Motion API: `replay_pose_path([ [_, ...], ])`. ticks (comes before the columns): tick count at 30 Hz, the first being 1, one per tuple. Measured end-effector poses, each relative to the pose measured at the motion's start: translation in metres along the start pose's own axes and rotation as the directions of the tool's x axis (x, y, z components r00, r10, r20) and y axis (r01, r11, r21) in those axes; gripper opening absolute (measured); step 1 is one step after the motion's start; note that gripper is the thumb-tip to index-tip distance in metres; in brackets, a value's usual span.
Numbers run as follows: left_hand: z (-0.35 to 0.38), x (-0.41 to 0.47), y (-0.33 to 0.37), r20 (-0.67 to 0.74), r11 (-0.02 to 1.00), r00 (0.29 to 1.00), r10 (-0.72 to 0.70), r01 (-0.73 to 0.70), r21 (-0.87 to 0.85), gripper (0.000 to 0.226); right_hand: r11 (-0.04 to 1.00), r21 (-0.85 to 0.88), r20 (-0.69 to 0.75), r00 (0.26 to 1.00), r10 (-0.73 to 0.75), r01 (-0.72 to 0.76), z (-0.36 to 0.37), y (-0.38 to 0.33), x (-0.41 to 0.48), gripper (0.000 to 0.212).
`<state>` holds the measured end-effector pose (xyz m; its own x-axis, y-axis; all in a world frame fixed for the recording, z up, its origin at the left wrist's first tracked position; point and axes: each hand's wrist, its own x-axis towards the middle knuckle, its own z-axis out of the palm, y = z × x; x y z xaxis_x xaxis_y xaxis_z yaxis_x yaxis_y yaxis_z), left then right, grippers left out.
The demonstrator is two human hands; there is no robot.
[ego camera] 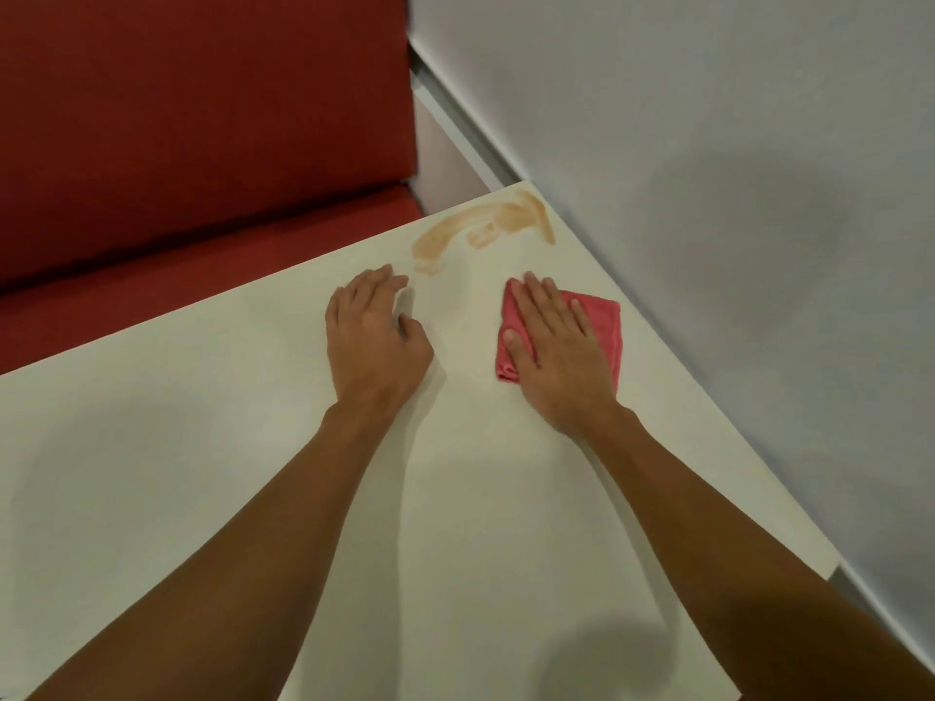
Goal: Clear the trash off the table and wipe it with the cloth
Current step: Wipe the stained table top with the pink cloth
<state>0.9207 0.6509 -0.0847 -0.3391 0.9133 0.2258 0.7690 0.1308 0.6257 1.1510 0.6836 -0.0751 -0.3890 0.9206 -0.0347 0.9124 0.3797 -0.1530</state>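
A pink cloth lies folded on the white table near its right edge. My right hand presses flat on the cloth, fingers together and pointing away from me. My left hand rests palm down on the bare tabletop to the left of the cloth, holding nothing, with the thumb tucked in. A smeared brown stain arcs across the far corner of the table, just beyond both hands. No trash is visible on the table.
A red upholstered bench stands along the table's far side. A grey wall runs along the table's right edge. Both forearms stretch across the tabletop from the near edge.
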Motion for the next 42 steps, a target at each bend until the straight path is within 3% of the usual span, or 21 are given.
replay_pose_path([
  [4,0.002,0.016,-0.003,0.037,1.0,0.999,0.024,-0.024,0.02,0.052,0.971,-0.002,-0.04,0.97,0.24,-0.24,0.002,0.007,0.039,0.065],
  [10,0.007,0.012,-0.005,0.023,0.996,0.999,0.033,-0.035,0.084,0.052,0.929,0.021,-0.038,0.928,0.37,-0.37,-0.002,0.007,0.095,0.066],
  [16,0.008,0.012,-0.004,0.033,0.994,0.999,0.02,-0.024,0.104,0.051,0.935,0.033,-0.039,0.934,0.354,-0.353,-0.002,0.006,0.14,0.065],
  [22,0.006,0.011,-0.003,0.032,0.995,0.999,0.009,-0.012,0.097,0.051,1.0,0.019,0.004,1.0,0.011,-0.011,-0.005,0.007,0.077,0.06],
  [24,0.006,0.011,-0.003,0.037,0.995,0.999,0.008,-0.012,0.103,0.052,0.997,0.022,-0.009,0.997,0.075,-0.075,-0.003,0.013,0.069,0.061],
  [27,0.006,0.012,-0.003,0.038,0.995,0.999,0.009,-0.012,0.1,0.052,0.949,0.031,-0.04,0.948,0.315,-0.314,-0.004,0.008,0.109,0.063],
  [29,0.006,0.012,-0.004,0.028,0.995,0.999,0.015,-0.017,0.097,0.052,0.927,0.057,-0.033,0.927,0.373,-0.37,-0.005,0.0,0.139,0.064],
  [33,0.006,0.012,-0.004,0.018,0.996,1.0,0.009,-0.01,0.084,0.052,0.957,0.039,0.0,0.958,0.288,-0.288,-0.007,-0.006,0.162,0.062],
  [37,0.006,0.01,-0.004,0.025,0.996,1.0,0.01,-0.012,0.087,0.051,0.999,0.029,0.024,0.999,0.023,-0.023,-0.007,0.0,0.11,0.06],
  [39,0.006,0.011,-0.003,0.017,0.996,1.0,0.016,-0.017,0.085,0.05,0.998,0.045,0.001,0.999,0.045,-0.045,-0.005,0.006,0.095,0.06],
  [42,0.006,0.011,-0.004,0.016,0.996,1.0,0.017,-0.018,0.084,0.05,0.966,0.04,-0.021,0.966,0.257,-0.256,-0.004,0.004,0.121,0.063],
])
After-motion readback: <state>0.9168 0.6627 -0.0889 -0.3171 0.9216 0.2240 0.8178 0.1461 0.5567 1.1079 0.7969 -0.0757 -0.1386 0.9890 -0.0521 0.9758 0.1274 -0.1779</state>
